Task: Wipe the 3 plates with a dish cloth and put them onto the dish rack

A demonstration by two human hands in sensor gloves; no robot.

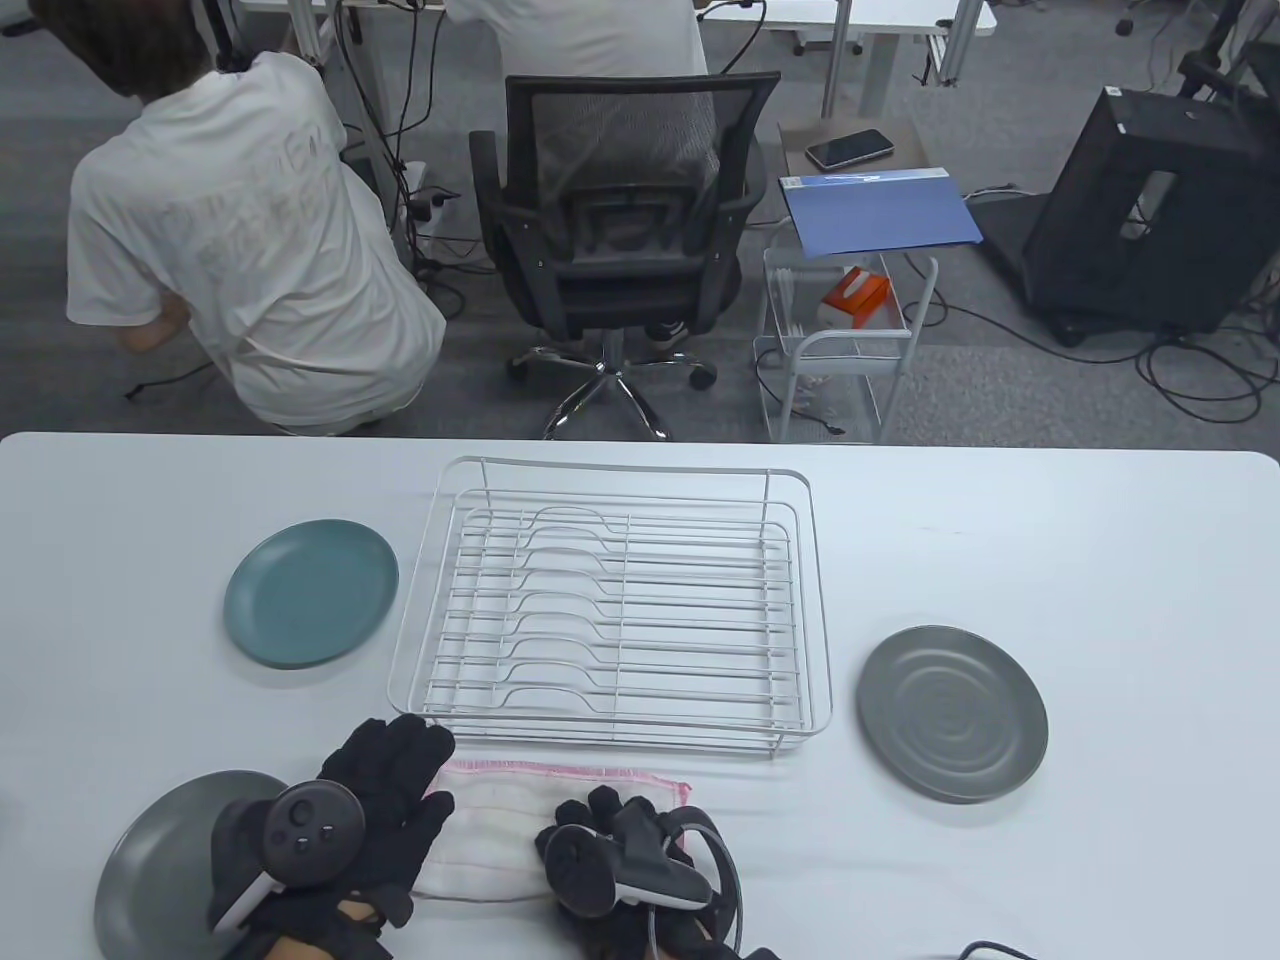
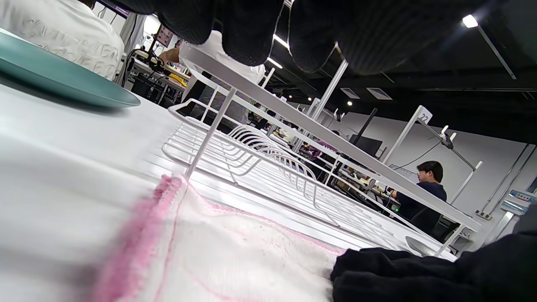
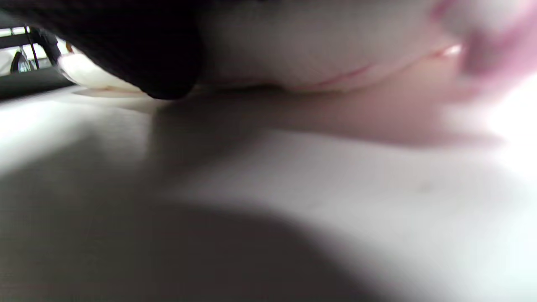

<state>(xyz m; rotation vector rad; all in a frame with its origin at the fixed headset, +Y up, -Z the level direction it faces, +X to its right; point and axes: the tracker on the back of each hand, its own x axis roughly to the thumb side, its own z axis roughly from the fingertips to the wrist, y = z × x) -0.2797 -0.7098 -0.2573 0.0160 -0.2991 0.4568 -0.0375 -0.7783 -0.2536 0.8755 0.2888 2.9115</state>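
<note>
Left hand (image 1: pixel 385 800) lies flat on the cloth (image 1: pixel 500 830); right hand (image 1: pixel 610 850) grips it. Rack (image 1: pixel 620 600) just beyond; plates flank.

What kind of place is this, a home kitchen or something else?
Probably a lab or office workspace set up for recording, not a kitchen. Behind the white table with its dish rack stand an office chair and a wire trolley, cables run over the carpet, and more desks with people show in the left wrist view.
</note>
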